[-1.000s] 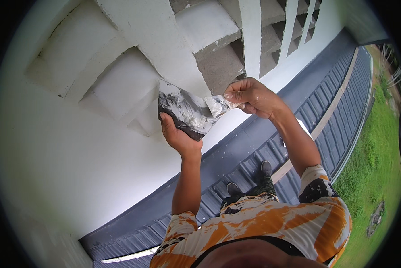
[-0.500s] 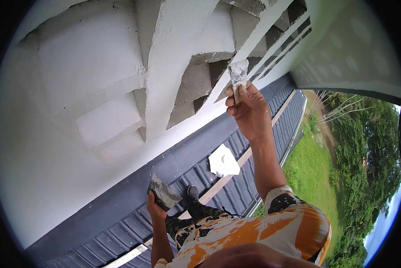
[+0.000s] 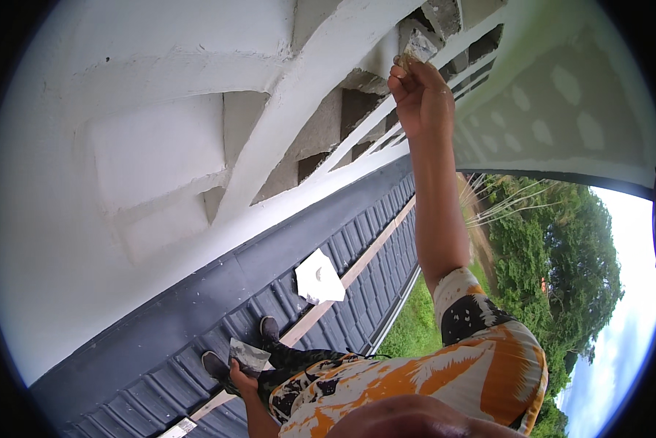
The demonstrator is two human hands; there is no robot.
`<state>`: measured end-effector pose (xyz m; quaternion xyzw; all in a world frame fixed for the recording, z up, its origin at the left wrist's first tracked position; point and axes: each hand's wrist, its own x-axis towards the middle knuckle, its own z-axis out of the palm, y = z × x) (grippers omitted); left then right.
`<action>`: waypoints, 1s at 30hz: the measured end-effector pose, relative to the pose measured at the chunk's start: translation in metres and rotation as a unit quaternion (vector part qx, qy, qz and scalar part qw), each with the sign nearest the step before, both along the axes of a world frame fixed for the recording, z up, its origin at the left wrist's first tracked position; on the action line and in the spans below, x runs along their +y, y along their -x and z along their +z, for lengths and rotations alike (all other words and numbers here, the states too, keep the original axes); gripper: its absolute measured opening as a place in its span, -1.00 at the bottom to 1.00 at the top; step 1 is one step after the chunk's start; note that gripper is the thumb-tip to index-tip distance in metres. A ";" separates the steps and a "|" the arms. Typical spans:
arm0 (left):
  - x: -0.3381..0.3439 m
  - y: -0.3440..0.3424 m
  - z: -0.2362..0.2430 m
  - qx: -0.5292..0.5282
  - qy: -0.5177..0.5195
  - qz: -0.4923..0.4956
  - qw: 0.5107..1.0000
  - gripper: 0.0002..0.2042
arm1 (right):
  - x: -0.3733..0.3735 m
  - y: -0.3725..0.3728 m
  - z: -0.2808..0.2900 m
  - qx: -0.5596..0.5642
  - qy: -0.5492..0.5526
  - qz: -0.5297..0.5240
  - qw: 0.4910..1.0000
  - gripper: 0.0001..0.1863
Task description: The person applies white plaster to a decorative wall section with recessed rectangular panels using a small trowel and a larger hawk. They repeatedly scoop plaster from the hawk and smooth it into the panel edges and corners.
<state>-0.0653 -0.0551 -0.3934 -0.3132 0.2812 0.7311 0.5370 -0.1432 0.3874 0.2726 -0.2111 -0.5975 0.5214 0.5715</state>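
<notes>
Raised high along the wall, my right hand (image 3: 426,102) is closed around a small putty knife (image 3: 420,46) with white filler smeared on its blade. The blade is near the edge of a recess in the white latticed wall (image 3: 269,139); I cannot tell whether it touches. Low down by my boots, my left hand (image 3: 243,379) grips a wide, flat plasterer's scraper (image 3: 250,356), its grey face coated in patches. The handle of each tool is mostly hidden by fingers.
Dark roof tiles (image 3: 357,248) slope beside the wall, with dark flashing (image 3: 196,299) along its foot. A wooden batten (image 3: 375,255) crosses the tiles, and a white board (image 3: 319,279) lies next to it. Beyond the roof edge are grass (image 3: 415,314) and trees (image 3: 554,255).
My right hand has moved up and farther along the wall with the putty knife. My left hand, still holding the scraper, is lower and closer to my boots. The view has shifted.
</notes>
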 end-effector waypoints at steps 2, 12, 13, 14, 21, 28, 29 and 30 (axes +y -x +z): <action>0.000 -0.004 -0.007 -0.007 0.003 0.012 1.000 -0.58 | 0.009 0.008 0.000 -0.006 -0.018 -0.014 1.000 -0.88; -0.008 -0.005 -0.008 -0.011 0.007 0.038 0.999 -0.59 | 0.031 0.017 0.018 0.030 -0.036 -0.076 0.996 -0.76; -0.008 -0.005 -0.012 -0.012 0.004 0.039 0.999 -0.58 | 0.034 0.018 0.021 0.033 -0.033 -0.075 0.996 -0.76; -0.008 -0.005 -0.015 -0.013 0.001 0.040 0.999 -0.58 | 0.037 0.019 0.025 0.036 -0.030 -0.074 0.996 -0.77; -0.010 0.001 -0.001 -0.016 -0.016 0.049 0.999 -0.56 | 0.047 0.038 0.031 0.115 -0.072 -0.066 0.989 -0.85; -0.010 0.005 0.006 -0.017 0.033 0.060 0.997 -0.57 | -0.018 0.034 0.003 -0.026 -0.136 -0.072 0.988 -0.88; -0.009 0.005 0.007 -0.025 0.025 0.065 0.997 -0.58 | -0.028 0.033 -0.003 -0.041 -0.119 -0.070 0.990 -0.89; -0.010 0.006 0.003 -0.032 0.016 0.064 0.997 -0.59 | -0.033 0.029 -0.006 -0.055 -0.103 -0.074 0.990 -0.90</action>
